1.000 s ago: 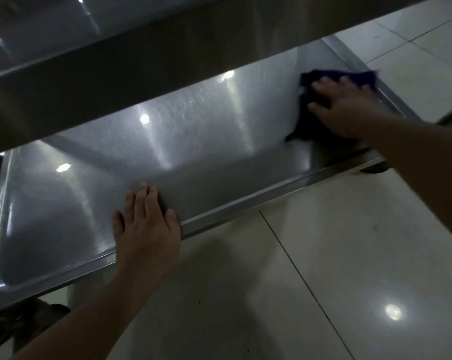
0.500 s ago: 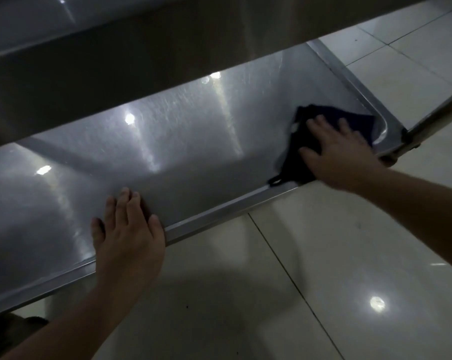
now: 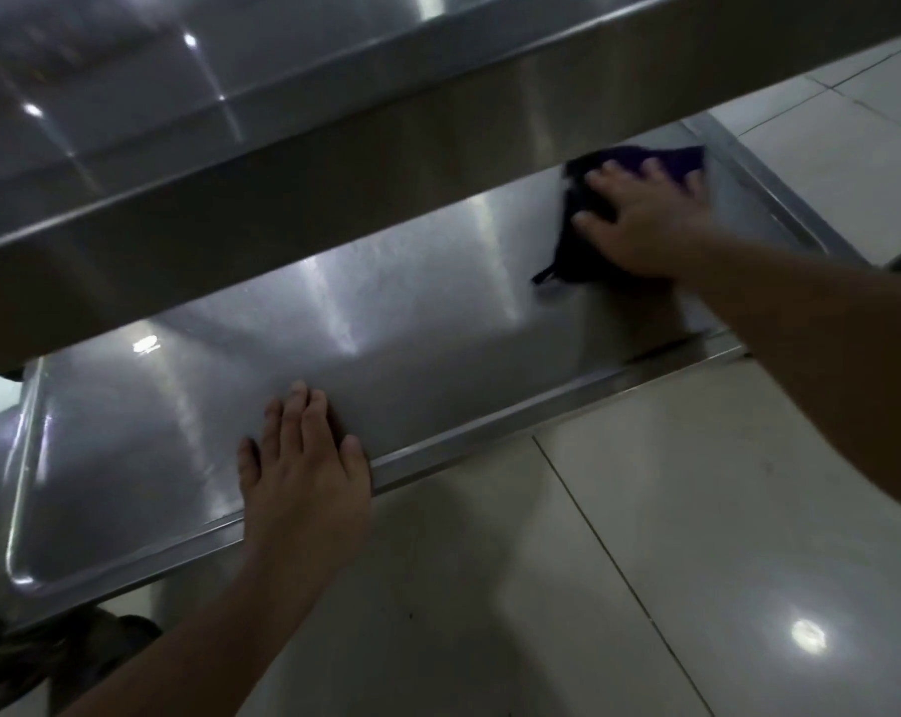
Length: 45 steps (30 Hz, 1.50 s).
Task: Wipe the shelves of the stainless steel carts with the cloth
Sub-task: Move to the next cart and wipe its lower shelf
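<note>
Both hands are on the lower shelf point(image 3: 412, 349) of a stainless steel cart. The right hand point(image 3: 645, 225) lies flat on a dark purple cloth point(image 3: 665, 157), fingers spread and nearly straight, pressing it against the shelf surface near the far right corner; it presses rather than clutches, and the cloth shows beyond the fingertips and trails out in a dark fold below the thumb side. The left hand point(image 3: 303, 468) rests palm down over the shelf's near raised rim, fingers straight and close together, their tips on the shelf's flat surface and the heel of the hand out past the edge; it holds nothing. The two hands are well apart, the left toward the middle of the near edge, the right toward the far right end. Above them the upper shelf point(image 3: 231, 121) crosses the view at a slant and hides the far part of the lower one. Glossy pale floor tiles point(image 3: 696, 561) lie below and beside the cart.
</note>
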Available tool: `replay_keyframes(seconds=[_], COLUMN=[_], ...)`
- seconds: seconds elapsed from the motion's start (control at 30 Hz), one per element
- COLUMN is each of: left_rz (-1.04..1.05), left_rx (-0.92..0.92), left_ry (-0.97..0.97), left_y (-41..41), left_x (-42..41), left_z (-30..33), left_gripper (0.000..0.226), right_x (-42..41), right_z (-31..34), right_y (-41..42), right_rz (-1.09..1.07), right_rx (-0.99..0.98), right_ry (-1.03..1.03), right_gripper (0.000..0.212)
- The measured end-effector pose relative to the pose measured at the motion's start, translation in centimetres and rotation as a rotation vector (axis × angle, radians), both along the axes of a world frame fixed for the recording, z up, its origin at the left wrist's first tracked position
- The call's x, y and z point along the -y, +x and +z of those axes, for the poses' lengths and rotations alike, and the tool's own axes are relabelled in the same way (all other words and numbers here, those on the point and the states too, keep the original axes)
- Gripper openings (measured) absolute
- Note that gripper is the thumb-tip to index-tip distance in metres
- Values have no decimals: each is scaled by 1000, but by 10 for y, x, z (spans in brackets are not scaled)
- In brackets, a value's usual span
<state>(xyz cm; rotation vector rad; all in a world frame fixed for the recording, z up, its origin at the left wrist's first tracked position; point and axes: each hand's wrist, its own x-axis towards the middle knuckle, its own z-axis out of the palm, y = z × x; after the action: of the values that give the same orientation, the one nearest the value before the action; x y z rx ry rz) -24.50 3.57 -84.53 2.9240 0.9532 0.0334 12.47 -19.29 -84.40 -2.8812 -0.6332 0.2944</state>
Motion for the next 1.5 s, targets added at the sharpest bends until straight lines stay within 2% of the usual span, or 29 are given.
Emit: replay_keyframes(seconds=[0.13, 0.23, 0.4, 0.47, 0.6, 0.7, 0.77, 0.9, 1.03, 1.2, 1.3, 1.5], left_rz=[16, 18, 33, 40, 43, 26, 10, -20, -53, -150, -191, -180], left_rx=[3, 16, 4, -10, -30, -57, -90, -108, -122, -63, -49, -64], left_ry=[-19, -20, -42, -63, -92, -69, -50, -44, -138, -182, -191, -258], left_y=[0, 0, 0, 1, 2, 2, 2, 2, 1, -27, -49, -90], left_x=[-1, 0, 3, 2, 4, 4, 1, -4, -20, -28, -30, -46], left_z=[-1, -2, 0, 1, 5, 6, 5, 7, 8, 14, 23, 58], left_gripper=[69, 68, 61, 59, 61, 61, 62, 61, 65, 59, 54, 57], right_x=[71, 94, 110, 109, 103, 99, 95, 63, 16, -22, -32, -33], right_z=[-10, -13, -10, -8, -15, -12, -2, 27, 61, 87, 96, 114], right_y=[41, 15, -75, -114, -162, -168, -169, -190, -215, -234, -243, -277], right_rz=[-302, -340, -153, -1, 281, 321, 313, 345, 478, 497, 399, -31], right_rx=[-37, -35, 88, 139, 258, 273, 248, 110, -130, -315, -540, -983], right_ry=[-20, 15, 16, 30, 134, 209, 223, 211, 164, 105, 203, 438], right_gripper=[84, 82, 91, 94, 74, 57, 53, 41, 42, 27, 25, 33])
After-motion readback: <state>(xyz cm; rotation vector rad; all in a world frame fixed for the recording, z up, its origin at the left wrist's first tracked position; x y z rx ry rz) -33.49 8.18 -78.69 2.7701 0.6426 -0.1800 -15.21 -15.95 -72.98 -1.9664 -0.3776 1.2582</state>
